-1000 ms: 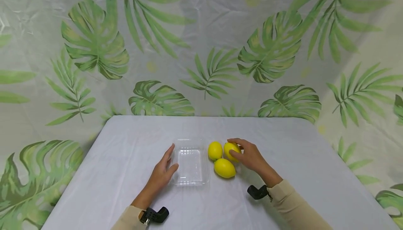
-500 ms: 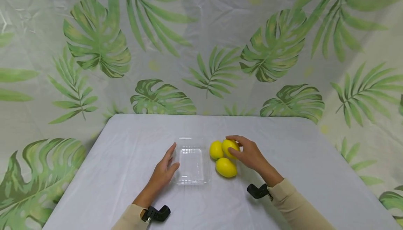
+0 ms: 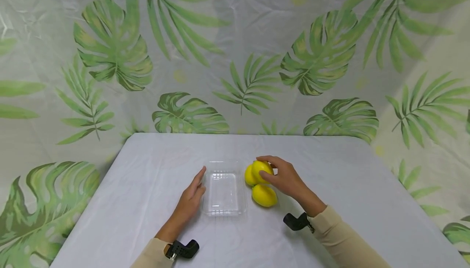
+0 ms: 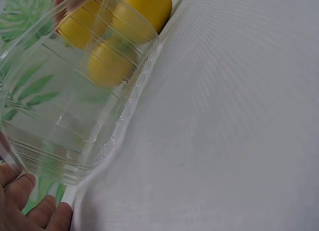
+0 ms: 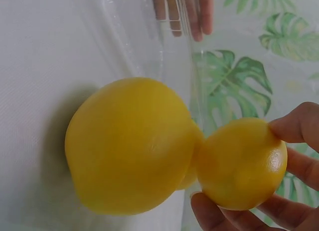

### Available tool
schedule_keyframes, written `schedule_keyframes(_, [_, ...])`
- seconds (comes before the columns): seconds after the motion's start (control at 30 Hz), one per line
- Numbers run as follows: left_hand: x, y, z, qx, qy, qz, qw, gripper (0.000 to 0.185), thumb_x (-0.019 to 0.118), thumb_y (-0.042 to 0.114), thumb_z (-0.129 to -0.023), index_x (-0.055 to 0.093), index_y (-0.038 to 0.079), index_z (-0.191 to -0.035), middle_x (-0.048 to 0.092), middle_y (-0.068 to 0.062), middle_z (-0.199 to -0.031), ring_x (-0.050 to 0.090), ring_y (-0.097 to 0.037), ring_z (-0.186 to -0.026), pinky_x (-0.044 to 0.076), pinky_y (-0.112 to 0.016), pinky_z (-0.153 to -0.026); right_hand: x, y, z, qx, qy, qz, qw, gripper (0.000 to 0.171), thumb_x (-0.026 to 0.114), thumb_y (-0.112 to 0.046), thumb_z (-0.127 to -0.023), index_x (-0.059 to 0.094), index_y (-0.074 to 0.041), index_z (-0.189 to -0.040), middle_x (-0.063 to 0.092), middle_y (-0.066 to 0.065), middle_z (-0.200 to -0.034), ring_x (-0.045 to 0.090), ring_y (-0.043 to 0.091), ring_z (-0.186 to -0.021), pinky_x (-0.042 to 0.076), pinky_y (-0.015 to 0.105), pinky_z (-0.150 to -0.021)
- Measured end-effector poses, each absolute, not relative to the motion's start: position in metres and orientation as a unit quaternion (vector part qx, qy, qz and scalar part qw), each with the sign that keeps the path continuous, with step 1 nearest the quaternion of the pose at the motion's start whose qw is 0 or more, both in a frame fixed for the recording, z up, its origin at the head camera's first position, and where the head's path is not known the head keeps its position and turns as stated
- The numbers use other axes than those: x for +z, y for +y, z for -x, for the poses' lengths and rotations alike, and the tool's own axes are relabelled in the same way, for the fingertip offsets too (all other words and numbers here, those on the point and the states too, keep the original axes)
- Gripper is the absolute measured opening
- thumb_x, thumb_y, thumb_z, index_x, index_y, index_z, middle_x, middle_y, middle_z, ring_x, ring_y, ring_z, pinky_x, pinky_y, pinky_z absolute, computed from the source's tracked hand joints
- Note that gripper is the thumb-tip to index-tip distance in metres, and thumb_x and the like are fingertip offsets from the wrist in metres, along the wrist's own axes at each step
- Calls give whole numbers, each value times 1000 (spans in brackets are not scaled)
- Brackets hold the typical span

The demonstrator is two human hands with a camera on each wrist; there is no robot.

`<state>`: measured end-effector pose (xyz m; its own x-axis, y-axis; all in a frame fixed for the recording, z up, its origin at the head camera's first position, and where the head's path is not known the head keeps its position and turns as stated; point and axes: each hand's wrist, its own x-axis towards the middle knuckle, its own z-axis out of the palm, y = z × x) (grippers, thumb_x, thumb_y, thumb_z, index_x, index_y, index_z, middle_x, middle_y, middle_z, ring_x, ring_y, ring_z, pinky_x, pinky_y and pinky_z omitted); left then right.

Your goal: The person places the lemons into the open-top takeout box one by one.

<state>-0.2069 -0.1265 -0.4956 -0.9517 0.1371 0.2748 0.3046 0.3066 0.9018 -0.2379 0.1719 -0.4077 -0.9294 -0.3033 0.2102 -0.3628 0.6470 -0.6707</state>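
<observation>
Bright, even, diffuse light throughout; only soft, faint shadows under the lemons point(image 3: 263, 195) and beside the right hand point(image 3: 284, 177) on the surface point(image 3: 330, 186). Mild sheen on the backdrop point(image 3: 235, 47) creases and the clear tray point(image 3: 223, 210). Wide-angle bending toward the head view's edges. Wrist views soft up close: nearest lemon point(image 5: 130, 143) slightly blurred, fingers point(image 4: 27, 206) out of focus.

3 lemons point(image 3: 263, 195) right of tray point(image 3: 225, 211)
</observation>
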Motion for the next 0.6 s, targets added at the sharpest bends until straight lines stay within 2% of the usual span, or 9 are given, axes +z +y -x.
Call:
schedule_keyframes(0.3, [-497, -127, 207, -569, -808, 136, 72, 53, 38, 3, -101, 29, 10, -152, 27, -7, -157, 24, -24, -144, 24, -41, -115, -403, 159, 235, 379, -904, -193, 36, 40, 67, -22, -90, 61, -20, -129, 59, 0, -131, 56, 24, -111, 52, 47, -90])
schedule_keyframes(0.43, [-497, -127, 208, -565, -810, 138, 78, 53, 38, 3, -101, 29, 10, -152, 27, -7, -157, 24, -23, -143, 25, -39, -115, -401, 150, 236, 383, -899, -210, 37, 40, 66, -21, -89, 62, -17, -129, 60, 0, -130, 55, 22, -114, 51, 49, -92])
schedule_keyframes(0.6, [-495, -127, 208, -560, -813, 138, 78, 54, 39, 3, -100, 28, 9, -152, 27, -7, -157, 26, -25, -143, 26, -40, -114, -400, 138, 237, 381, -895, -229, 40, 39, 66, -21, -89, 63, -17, -127, 60, -2, -129, 56, 19, -114, 51, 45, -92])
